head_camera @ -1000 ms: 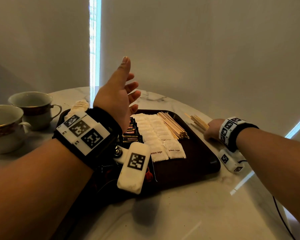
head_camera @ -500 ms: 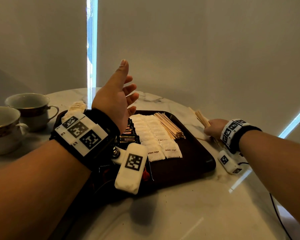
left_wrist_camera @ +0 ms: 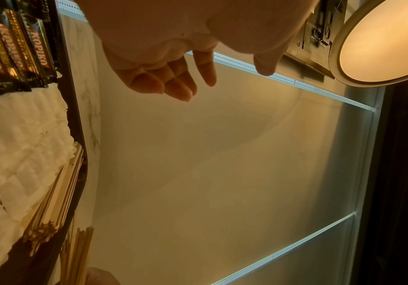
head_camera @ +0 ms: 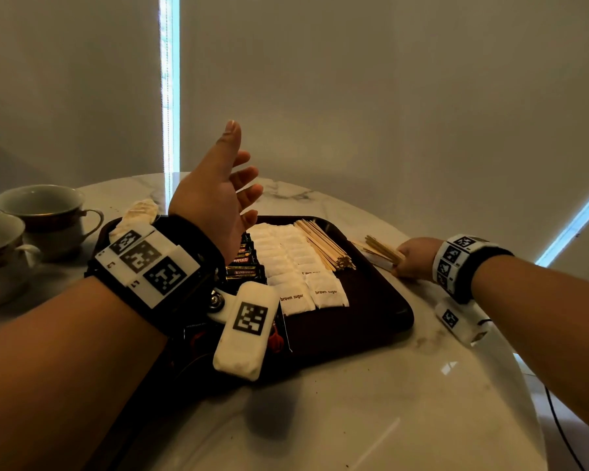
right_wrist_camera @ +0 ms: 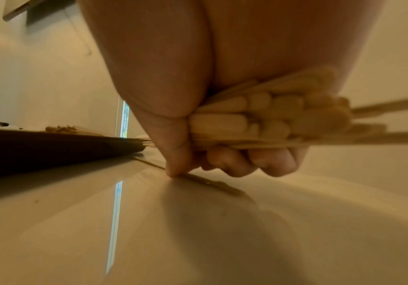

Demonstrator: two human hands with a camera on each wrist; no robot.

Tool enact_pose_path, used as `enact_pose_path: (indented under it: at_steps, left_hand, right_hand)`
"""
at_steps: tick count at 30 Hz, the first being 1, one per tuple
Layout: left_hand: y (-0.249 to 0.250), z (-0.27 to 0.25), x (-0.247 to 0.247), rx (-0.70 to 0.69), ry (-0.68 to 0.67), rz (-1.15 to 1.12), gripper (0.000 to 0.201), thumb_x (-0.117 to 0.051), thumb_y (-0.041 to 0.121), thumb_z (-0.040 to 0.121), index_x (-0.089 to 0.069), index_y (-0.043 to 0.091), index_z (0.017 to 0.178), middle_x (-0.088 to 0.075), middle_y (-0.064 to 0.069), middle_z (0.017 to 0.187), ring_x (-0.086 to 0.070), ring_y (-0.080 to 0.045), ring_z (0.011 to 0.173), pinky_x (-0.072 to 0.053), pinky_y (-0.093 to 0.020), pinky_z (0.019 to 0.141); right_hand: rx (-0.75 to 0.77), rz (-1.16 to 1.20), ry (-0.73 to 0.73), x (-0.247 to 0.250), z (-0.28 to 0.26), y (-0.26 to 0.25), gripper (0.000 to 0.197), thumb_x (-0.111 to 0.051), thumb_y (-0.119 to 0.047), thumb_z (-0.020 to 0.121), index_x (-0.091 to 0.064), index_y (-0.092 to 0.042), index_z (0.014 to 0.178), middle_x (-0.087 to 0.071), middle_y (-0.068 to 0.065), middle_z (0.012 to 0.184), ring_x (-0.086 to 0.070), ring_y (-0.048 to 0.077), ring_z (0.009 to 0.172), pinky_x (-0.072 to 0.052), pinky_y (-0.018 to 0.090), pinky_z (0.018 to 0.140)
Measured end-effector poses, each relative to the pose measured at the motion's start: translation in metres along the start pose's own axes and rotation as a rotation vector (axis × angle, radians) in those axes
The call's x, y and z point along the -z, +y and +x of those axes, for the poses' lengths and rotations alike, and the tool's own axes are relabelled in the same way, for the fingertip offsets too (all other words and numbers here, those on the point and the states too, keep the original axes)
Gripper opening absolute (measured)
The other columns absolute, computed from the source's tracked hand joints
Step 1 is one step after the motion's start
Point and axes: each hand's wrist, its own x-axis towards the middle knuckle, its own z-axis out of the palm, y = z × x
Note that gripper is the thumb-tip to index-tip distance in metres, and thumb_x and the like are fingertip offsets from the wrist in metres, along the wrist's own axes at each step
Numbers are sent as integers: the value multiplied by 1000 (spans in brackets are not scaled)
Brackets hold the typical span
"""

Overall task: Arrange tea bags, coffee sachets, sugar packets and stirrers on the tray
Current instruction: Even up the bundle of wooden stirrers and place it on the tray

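A dark tray sits on the marble table, holding dark coffee sachets, rows of white sugar packets and a bundle of wooden stirrers. Tea bags lie at its far left corner. My left hand hovers above the tray, fingers relaxed and empty. My right hand, on the table right of the tray, grips a bunch of wooden stirrers. Its thumb tip presses one loose stirrer lying flat on the table.
Two teacups stand at the table's left. A pale blind hangs close behind the table. The table's rounded edge runs near my right forearm. A round ceiling lamp shows in the left wrist view.
My right hand has drawn slightly nearer along the table with its bunch of stirrers. My left hand stays raised and open, almost unmoved.
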Motion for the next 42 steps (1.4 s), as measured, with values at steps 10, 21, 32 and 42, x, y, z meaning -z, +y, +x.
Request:
enact_pose_path:
  at_steps: [10,21,32,42]
  left_hand:
    - [1,-2,-1,5,-14,-21,47,-56,69,88,-63,26,106,-65,1,114,-61,-18,101,-45,-37,76]
    - [-8,-13,-12,93,-192,138,42,-59,60,91,-62,22,108,-64,-1,102,-58,-18,93,-43,-34,71]
    - [-16,-35,-21,46,-486,393,34,-54,25,102,-66,-3,119,-70,-13,94,-65,-13,59,-54,-24,57]
    - [-23,-30,-24,-94,-326,334,24,-60,26,99,-68,4,94,-73,-17,92,-72,-33,84,-57,-36,65]
  right_hand:
    - [-101,1142,86,7,-16,16,6,-52,-2,95,-56,-4,100,-62,9,66,-56,19,49,-49,29,49]
    - [701,1946,-486,37,-107,-109,22,-63,-26,90,-52,-17,73,-43,-5,51,-43,9,40,-39,22,41]
    - [938,1891,-613,18,-129,-155,33,-91,-29,64,-66,-10,74,-57,5,62,-56,12,43,-47,22,41]
    - [721,1863,-457,16,-136,-151,10,-62,-22,91,-54,-17,89,-48,3,59,-41,12,38,-30,19,39]
